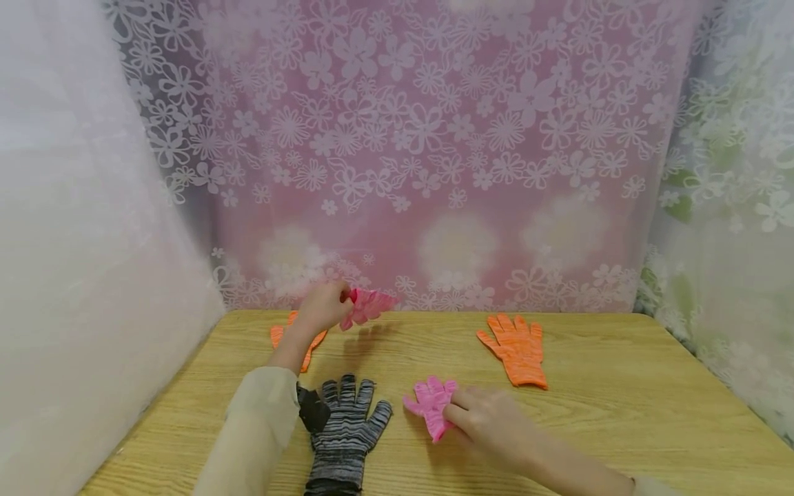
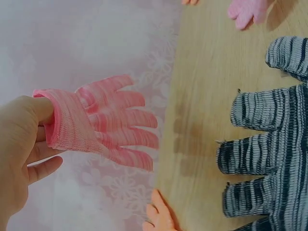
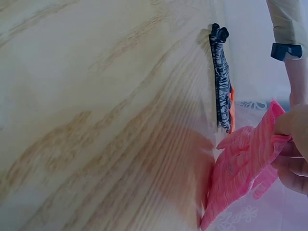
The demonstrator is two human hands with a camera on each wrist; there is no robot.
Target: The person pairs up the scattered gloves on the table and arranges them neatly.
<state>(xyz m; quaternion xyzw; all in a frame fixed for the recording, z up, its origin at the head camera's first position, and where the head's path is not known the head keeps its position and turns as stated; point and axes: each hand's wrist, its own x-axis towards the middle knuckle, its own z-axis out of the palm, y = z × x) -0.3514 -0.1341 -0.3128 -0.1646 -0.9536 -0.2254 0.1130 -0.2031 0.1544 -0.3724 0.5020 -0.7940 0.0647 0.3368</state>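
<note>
At the table's far edge, my left hand (image 1: 324, 306) holds a pink knit glove (image 1: 370, 306) up in the air. In the left wrist view the thumb is inside the cuff of this glove (image 2: 118, 115), and its fingers point away from the hand. My right hand (image 1: 496, 420) pinches a second pink glove (image 1: 431, 408) by its side, low over the front middle of the table. The right wrist view shows that glove (image 3: 240, 166) tilted up; whether its lower edge touches the wood I cannot tell. A grey-and-black striped glove (image 1: 344, 434) lies between my arms.
On the wooden table (image 1: 595, 413), an orange glove (image 1: 520, 351) lies at the back right. Another orange glove (image 1: 279, 336) lies at the back left, partly hidden by my left forearm. A flowered pink curtain (image 1: 434, 172) hangs behind the table, with pale sheeting (image 1: 93, 241) on the left.
</note>
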